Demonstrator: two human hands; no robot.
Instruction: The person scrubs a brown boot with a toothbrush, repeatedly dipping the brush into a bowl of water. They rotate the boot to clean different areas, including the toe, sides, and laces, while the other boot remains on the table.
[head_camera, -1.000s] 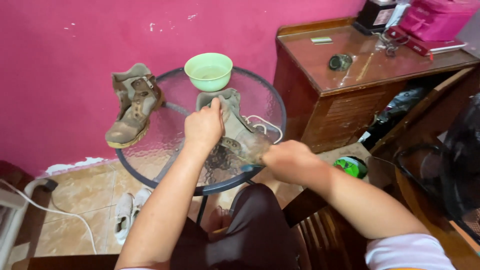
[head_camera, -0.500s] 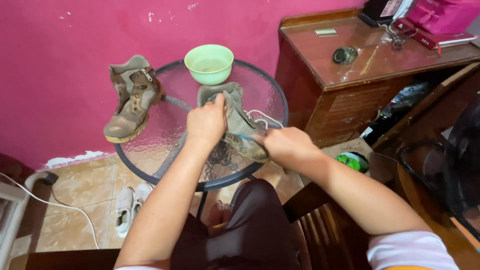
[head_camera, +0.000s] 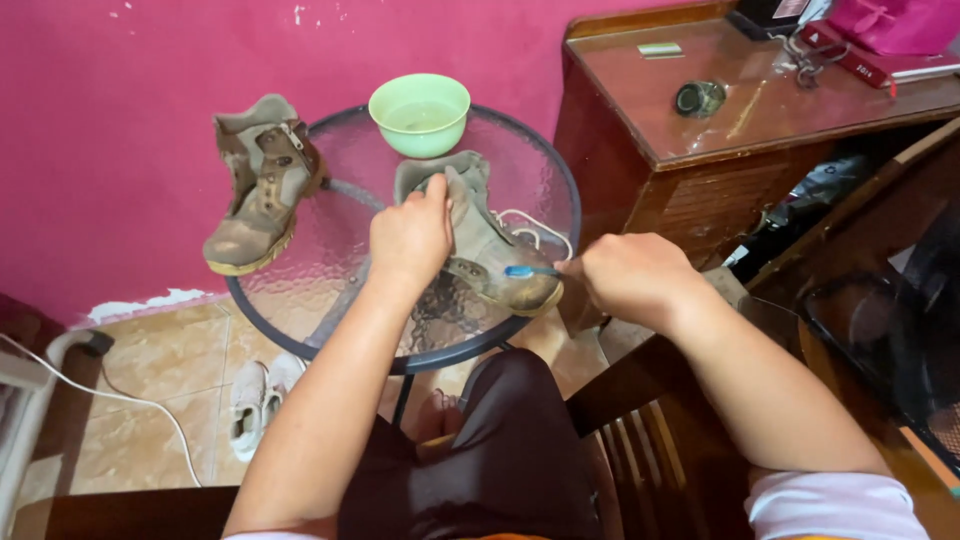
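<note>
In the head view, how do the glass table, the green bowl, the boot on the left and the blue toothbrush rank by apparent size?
1. Glass table, clearly largest.
2. Boot on the left.
3. Green bowl, smaller than the boot, though it sits farther from the camera.
4. Blue toothbrush, smallest; the right hand hides most of it.

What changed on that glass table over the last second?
The right hand drew back to the right, away from the boot's toe, so the blue toothbrush in its grip now shows. The left hand stays on the boot. The second boot and green bowl did not move.
</note>
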